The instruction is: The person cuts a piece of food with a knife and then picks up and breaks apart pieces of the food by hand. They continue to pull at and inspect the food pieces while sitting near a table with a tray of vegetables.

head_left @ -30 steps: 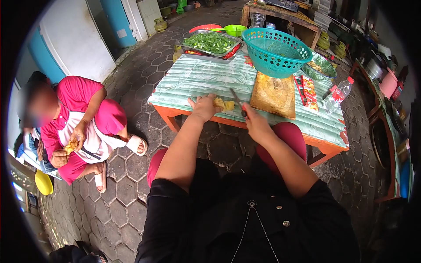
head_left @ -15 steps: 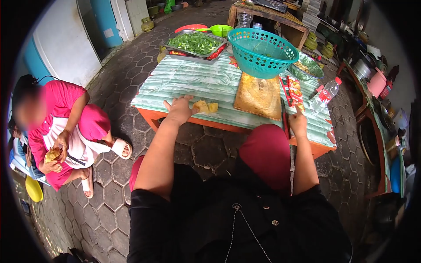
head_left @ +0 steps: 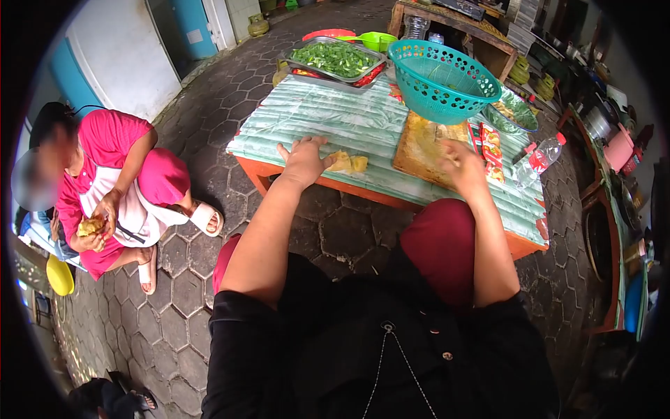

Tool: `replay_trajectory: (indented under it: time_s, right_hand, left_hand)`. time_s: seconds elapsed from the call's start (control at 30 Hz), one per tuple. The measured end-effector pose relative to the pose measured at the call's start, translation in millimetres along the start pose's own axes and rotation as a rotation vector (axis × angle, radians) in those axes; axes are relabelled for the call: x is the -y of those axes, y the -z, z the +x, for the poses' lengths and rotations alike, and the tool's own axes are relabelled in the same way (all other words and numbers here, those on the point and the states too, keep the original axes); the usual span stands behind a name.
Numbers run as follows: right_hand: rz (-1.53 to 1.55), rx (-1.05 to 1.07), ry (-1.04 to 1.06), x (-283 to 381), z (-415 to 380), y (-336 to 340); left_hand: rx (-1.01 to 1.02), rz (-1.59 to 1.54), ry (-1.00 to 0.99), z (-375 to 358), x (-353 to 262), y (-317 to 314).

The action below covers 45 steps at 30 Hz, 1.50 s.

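Note:
My left hand (head_left: 306, 162) lies on the table's near edge with its fingers spread. Just right of it, by the thumb, sit yellow chunks of peeled food (head_left: 349, 162), whose kind I cannot make out. Over the right part of a worn wooden cutting board (head_left: 417, 145) is my right hand (head_left: 462, 167), slightly blurred, its fingers curled together. What they hold, if anything, is hidden. Red packets (head_left: 491, 145) lie right of the board, beside a clear plastic bottle (head_left: 541, 162) with a red cap.
A teal perforated basket (head_left: 443, 80) stands behind the board, a leaf-patterned bowl (head_left: 518, 117) to its right. A metal tray (head_left: 335, 59) of chopped greens is at the back left. On the left, a person in pink (head_left: 115, 185) squats, holding a yellowish lump (head_left: 91, 226).
My right hand has moved left from beside the red packets to over the board. My left hand stays by the yellow chunks. The whole view has shifted slightly.

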State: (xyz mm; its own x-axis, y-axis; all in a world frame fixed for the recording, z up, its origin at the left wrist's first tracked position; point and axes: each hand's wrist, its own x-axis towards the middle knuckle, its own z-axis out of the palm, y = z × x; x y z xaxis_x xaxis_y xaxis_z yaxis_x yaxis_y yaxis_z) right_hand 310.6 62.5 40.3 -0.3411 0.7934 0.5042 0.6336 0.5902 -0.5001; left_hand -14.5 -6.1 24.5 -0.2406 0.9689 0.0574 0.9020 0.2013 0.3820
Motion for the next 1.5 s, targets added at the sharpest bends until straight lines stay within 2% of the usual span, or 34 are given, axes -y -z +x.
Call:
replay_trajectory:
  time_s: [0.03, 0.13, 0.17, 0.23, 0.27, 0.33, 0.47, 0.63, 0.8, 1.0, 1.37, 1.5]
  right_hand:
    - [0.005, 0.088, 0.139, 16.2, 10.1, -7.0]
    - [-0.080, 0.463, 0.354, 63.2, 43.1, -37.7]
    - [-0.074, 0.467, 0.361, 74.0, 51.1, -52.2]
    - [-0.381, 0.692, 0.329, 87.7, 64.1, -80.5]
    - [-0.376, 0.691, 0.341, 87.5, 68.9, -91.6]
    - [-0.468, 0.827, 0.294, 88.0, 77.2, -113.6]
    - [-0.460, 0.797, 0.271, 78.4, 71.6, -139.6]
    - [-0.452, 0.789, 0.263, 84.6, 73.4, -143.1]
    - [-0.424, 0.826, 0.236, 78.5, 79.1, -150.7]
    - [-0.273, 0.853, 0.192, 54.3, 85.3, -159.2]
    - [-0.201, 0.810, 0.337, 44.6, 88.7, -163.1]
    - [-0.160, 0.810, 0.269, 46.2, 94.1, -146.0]
  left_hand:
    - [-0.012, -0.005, -0.012, -2.0, -0.8, 3.2]
    - [-0.030, 0.008, -0.030, -13.4, -0.9, 14.6]
    - [-0.032, 0.011, -0.021, -18.9, -0.8, 17.8]
    - [-0.052, 0.091, -0.057, -31.0, 0.5, 23.4]
    - [-0.059, 0.095, -0.047, -36.4, 2.8, 25.8]
    - [0.034, 0.139, -0.093, -45.9, 7.2, 29.5]
    - [0.126, 0.209, -0.108, -54.9, 11.4, 27.4]
    - [0.092, 0.181, -0.175, -48.5, 12.3, 10.0]
    - [0.157, 0.172, -0.187, -38.9, 7.9, -0.2]
    - [0.125, 0.198, -0.172, -29.4, 3.2, -5.4]
    - [0.114, 0.162, -0.175, -23.2, 1.9, -2.6]
    - [0.106, 0.155, -0.173, -22.1, 2.2, -3.5]
